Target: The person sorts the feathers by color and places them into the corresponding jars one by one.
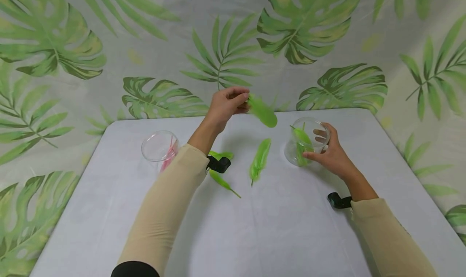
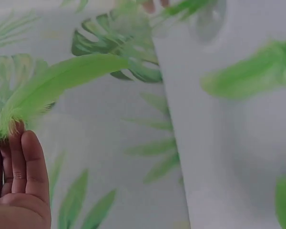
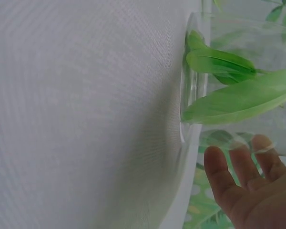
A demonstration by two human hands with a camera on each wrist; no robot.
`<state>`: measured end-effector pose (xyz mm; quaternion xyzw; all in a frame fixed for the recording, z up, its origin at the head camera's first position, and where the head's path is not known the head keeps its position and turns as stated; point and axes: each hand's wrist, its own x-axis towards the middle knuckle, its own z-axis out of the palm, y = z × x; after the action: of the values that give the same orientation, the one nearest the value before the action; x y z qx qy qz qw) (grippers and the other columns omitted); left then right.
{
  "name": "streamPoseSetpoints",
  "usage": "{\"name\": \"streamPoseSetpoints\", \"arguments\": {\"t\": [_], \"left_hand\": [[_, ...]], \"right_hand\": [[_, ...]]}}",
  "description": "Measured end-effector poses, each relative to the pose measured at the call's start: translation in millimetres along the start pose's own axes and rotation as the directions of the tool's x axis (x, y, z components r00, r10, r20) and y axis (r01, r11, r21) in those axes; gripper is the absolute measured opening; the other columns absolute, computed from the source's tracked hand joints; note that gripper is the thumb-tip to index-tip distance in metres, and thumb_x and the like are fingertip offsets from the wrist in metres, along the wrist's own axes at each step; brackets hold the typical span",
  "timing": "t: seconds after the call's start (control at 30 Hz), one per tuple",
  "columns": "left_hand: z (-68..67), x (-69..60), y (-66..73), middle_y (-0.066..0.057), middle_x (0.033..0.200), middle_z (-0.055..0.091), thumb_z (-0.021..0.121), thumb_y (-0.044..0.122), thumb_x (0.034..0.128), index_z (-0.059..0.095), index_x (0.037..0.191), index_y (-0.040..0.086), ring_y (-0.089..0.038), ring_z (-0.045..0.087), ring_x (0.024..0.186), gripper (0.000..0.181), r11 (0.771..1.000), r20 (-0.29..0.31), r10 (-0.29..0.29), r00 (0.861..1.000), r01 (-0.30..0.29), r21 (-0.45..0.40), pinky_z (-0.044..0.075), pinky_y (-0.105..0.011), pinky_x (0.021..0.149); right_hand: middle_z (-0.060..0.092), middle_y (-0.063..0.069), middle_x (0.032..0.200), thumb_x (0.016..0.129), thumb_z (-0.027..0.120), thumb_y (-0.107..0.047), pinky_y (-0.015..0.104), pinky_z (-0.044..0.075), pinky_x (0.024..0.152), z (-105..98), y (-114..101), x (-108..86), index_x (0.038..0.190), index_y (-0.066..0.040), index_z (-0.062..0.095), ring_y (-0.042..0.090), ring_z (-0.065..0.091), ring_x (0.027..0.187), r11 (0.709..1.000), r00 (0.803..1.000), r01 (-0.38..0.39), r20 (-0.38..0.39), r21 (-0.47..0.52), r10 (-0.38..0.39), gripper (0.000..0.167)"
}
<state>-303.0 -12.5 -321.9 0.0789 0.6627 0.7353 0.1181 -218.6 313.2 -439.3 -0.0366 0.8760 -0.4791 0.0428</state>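
My left hand (image 1: 227, 105) is raised near the table's back edge and pinches a green feather (image 1: 263, 112) by its quill end. In the left wrist view that feather (image 2: 62, 78) points away from the fingertips. On the right, my right hand (image 1: 333, 153) curls round the side of a clear jar (image 1: 291, 151), thumb in front and fingers behind. Green feathers (image 3: 243, 93) stand inside this jar, some crossing one another. Between the hands, another green feather (image 1: 260, 159) lies flat on the table.
To the left stands a second clear jar (image 1: 151, 149) with pink feathers (image 1: 169, 155) in it, partly behind my left forearm. More green feathers (image 1: 221, 181) lie beside that forearm. A white cloth covers the table (image 1: 284, 228); leaf-patterned fabric (image 1: 164, 58) hangs behind.
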Motion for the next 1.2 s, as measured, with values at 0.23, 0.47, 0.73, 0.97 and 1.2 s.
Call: {"name": "streamPoseSetpoints", "arguments": {"t": [0.23,0.47,0.73,0.97,1.2], "left_hand": [[31.2,-3.2,9.8,-0.001,0.089,0.064,0.056,0.004,0.099,0.057,0.13,-0.005,-0.012,0.071,0.075,0.032,0.958,0.061,0.008,0.998,0.009,-0.285,0.06,-0.024,0.075],[60.5,-3.9,-9.0,0.001,0.085,0.065,0.058,0.004,0.0981,0.06,0.126,-0.005,-0.01,0.07,0.073,0.029,0.969,0.1,-0.022,0.995,0.046,-0.243,0.061,-0.028,0.077],[97.4,-1.4,-41.0,-0.007,0.099,0.072,0.064,0.013,0.0964,0.07,0.114,0.005,-0.01,0.068,0.078,0.02,0.996,0.074,-0.037,0.997,0.031,0.085,0.059,-0.037,0.09],[102.4,-7.2,-52.3,-0.006,0.101,0.074,0.066,0.018,0.0957,0.072,0.107,0.012,-0.022,0.071,0.087,0.014,0.957,0.037,-0.012,0.999,0.001,0.291,0.056,-0.021,0.073],[99.3,-8.2,-60.6,-0.003,0.102,0.073,0.064,0.024,0.0971,0.074,0.108,0.016,-0.017,0.068,0.081,0.017,0.866,0.083,0.102,0.991,-0.13,0.482,0.053,-0.022,0.066]], "right_hand": [[0.024,0.024,0.16,0.085,0.079,-0.028,0.061,0.037,0.102,0.7,0.3,-0.5,0.156,-0.019,-0.011,0.048,0.028,0.144,1.0,1.0,-0.002,-0.007,0.002,0.002,0.115],[0.025,0.026,0.159,0.085,0.079,-0.029,0.06,0.037,0.102,1.8,0.9,-1.2,0.156,-0.019,-0.011,0.047,0.029,0.144,1.0,1.0,-0.016,-0.008,0.0,0.016,0.116],[0.022,0.027,0.16,0.086,0.078,-0.029,0.059,0.039,0.101,1.6,-0.2,-0.1,0.156,-0.019,-0.013,0.047,0.03,0.143,1.0,1.0,-0.022,-0.003,0.003,0.022,0.116],[0.023,0.024,0.161,0.086,0.079,-0.027,0.061,0.037,0.101,1.7,0.0,-0.2,0.156,-0.019,-0.012,0.048,0.028,0.144,1.0,1.0,0.002,-0.001,0.009,-0.002,0.115],[0.023,0.025,0.16,0.085,0.079,-0.027,0.062,0.037,0.101,1.2,-2.1,-1.1,0.156,-0.02,-0.012,0.049,0.028,0.143,1.0,1.0,0.004,-0.001,0.01,-0.004,0.116]]}}
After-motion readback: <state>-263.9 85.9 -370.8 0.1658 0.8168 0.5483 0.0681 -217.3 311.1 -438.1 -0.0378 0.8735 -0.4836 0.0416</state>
